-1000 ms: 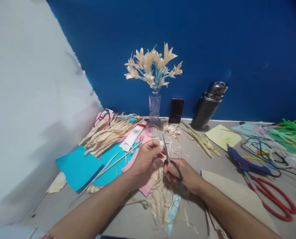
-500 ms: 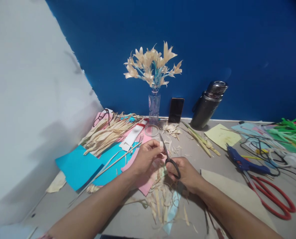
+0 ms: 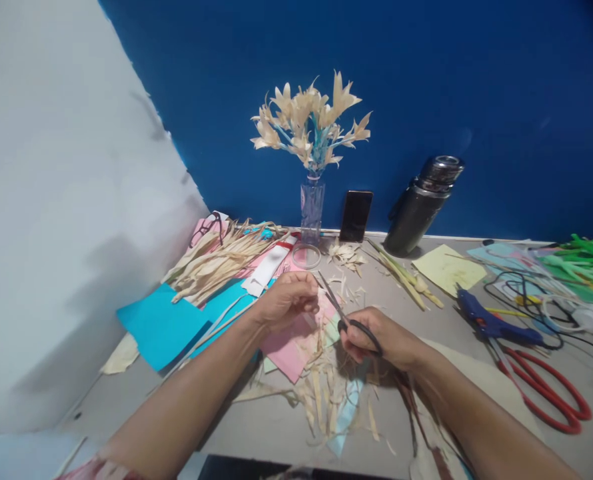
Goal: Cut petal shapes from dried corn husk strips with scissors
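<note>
My right hand point(image 3: 381, 340) is closed round the black handles of small scissors point(image 3: 344, 313), whose blades point up and left toward my left hand. My left hand point(image 3: 286, 300) is closed in a pinch at the blade tips; what it pinches is too small to name. Below both hands lies a heap of pale dried-leaf strips and trimmings point(image 3: 326, 393) on pink paper point(image 3: 289, 347) and a light-blue scrap.
A glass vase of cream leaf flowers point(image 3: 311, 207) stands at the blue back wall with a phone point(image 3: 355, 215) and dark flask point(image 3: 419, 207). Leaf strips point(image 3: 216, 260) and cyan paper point(image 3: 161, 323) lie left. Blue glue gun point(image 3: 491, 323), red scissors point(image 3: 546, 390), cables and green sticks lie right.
Both hands have stayed together at the work. The scissors tilted lower and more to the left, and the view shifted slightly down and right.
</note>
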Demonstrator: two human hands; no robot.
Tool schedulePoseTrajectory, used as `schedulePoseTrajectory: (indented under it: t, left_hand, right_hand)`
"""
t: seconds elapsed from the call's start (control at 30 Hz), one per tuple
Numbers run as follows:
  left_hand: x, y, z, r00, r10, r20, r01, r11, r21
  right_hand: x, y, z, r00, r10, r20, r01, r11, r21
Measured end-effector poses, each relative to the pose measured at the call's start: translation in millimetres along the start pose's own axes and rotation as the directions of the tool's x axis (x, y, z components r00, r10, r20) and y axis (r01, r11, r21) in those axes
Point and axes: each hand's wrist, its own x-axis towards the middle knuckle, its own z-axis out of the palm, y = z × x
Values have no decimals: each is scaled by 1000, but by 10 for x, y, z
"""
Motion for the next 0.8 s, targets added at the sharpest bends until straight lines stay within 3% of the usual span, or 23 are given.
schedulePoseTrajectory:
  t: [0.2,0.43,0.8]
  left_hand:
    - [0,43,-24,999,-41,-13,41,998,45]
    - [8,25,-50,998,-64,-4,64,997,48]
    - [-6,68,-32,997,-83,3,83,996,-24]
  right_hand:
    - [-13,-3,-35,1000,13,28,-12,999,-36]
    - [-6,15,-29,995,93,-26,-95,991,-90]
    - [-6,70,-68,997,61,-56,-65,994,-89]
